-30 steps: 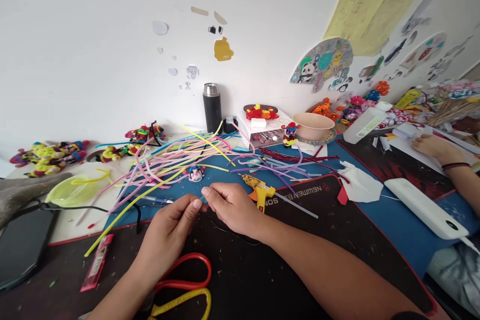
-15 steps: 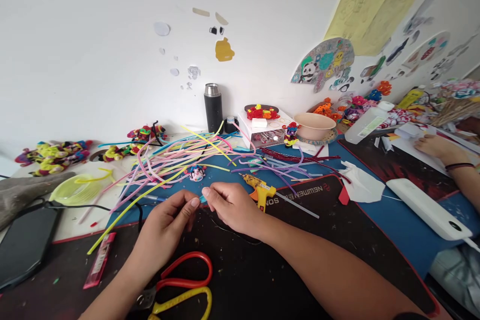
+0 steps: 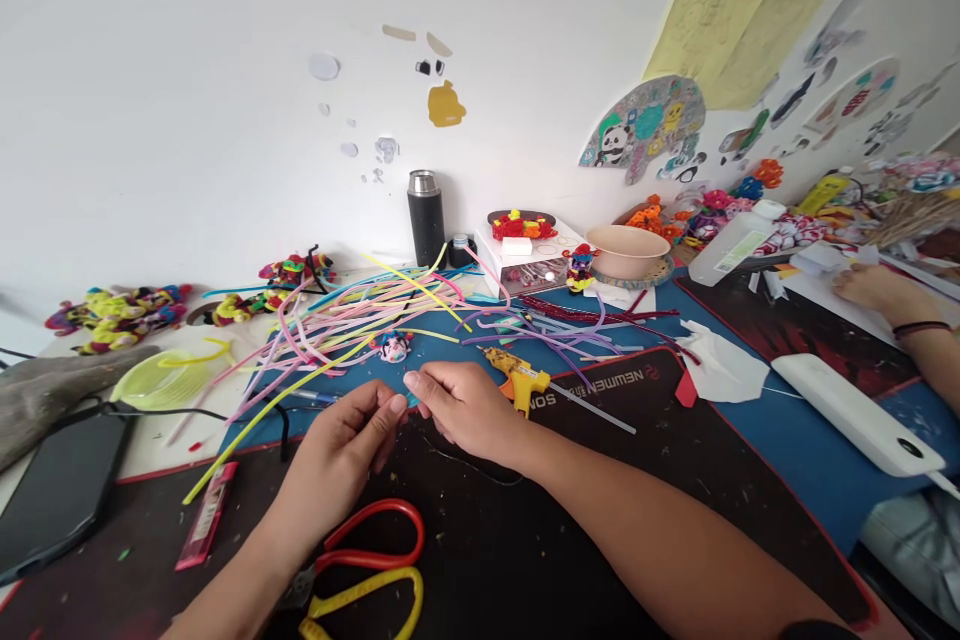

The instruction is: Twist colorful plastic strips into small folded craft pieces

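Note:
Over the dark mat, my left hand (image 3: 346,445) and my right hand (image 3: 469,408) meet almost fingertip to fingertip. Both are closed in a pinch on a small light blue piece (image 3: 412,401), which looks like a bit of pipe cleaner; most of it is hidden by the fingers. Just beyond the hands sits a small white doll's head (image 3: 394,347) with painted markings. A yellow glue gun (image 3: 523,380) lies right of my right hand, a clear glue stick in its back. Below my left hand are scissors (image 3: 375,560) with one red and one yellow handle.
A heap of pastel pipe cleaners (image 3: 352,305) spreads behind the hands. Farther back stand a black thermos (image 3: 426,220) and a beige bowl (image 3: 628,255). A phone (image 3: 64,485) lies at left. Another person's hand (image 3: 870,292) rests at far right, beyond a white power bank (image 3: 851,415).
The view has shifted very slightly. Both hands keep their pinch on the light blue piece, in nearly the same place.

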Motion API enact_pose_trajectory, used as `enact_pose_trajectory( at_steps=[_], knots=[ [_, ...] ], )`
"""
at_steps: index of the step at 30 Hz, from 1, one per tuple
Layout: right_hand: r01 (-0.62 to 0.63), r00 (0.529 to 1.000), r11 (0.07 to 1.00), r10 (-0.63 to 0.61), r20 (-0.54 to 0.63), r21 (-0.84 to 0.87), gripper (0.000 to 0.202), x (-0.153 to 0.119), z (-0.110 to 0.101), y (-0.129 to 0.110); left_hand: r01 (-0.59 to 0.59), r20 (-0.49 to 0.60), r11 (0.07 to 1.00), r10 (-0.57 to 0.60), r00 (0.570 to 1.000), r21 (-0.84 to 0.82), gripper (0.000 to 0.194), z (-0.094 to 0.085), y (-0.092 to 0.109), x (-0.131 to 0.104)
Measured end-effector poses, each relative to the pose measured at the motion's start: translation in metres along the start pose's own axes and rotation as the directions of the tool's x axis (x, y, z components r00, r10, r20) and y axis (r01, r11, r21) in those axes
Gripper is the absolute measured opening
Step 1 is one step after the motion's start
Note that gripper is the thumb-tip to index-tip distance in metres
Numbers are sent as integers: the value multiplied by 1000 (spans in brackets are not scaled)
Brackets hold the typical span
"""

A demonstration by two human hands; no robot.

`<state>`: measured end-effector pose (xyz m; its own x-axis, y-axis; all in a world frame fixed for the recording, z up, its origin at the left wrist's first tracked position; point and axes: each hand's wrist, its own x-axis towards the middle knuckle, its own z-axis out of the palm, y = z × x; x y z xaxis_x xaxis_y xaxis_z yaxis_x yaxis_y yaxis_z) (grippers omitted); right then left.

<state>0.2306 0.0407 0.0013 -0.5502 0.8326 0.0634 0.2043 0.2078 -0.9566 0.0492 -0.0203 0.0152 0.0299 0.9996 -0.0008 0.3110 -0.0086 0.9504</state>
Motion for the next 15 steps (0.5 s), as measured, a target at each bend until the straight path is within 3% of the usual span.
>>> enact_pose_trajectory(
  at_steps=[8, 15],
  knots=[
    [17, 999, 999, -18, -48, -32, 56, 1, -1, -1, 48, 24, 993, -45, 999, -111, 63, 7, -1, 2],
    [5, 999, 1000, -6, -52, -25, 55, 1, 0, 2, -11, -51, 1000, 12, 999, 12, 58, 8, -5, 0]
  ],
)
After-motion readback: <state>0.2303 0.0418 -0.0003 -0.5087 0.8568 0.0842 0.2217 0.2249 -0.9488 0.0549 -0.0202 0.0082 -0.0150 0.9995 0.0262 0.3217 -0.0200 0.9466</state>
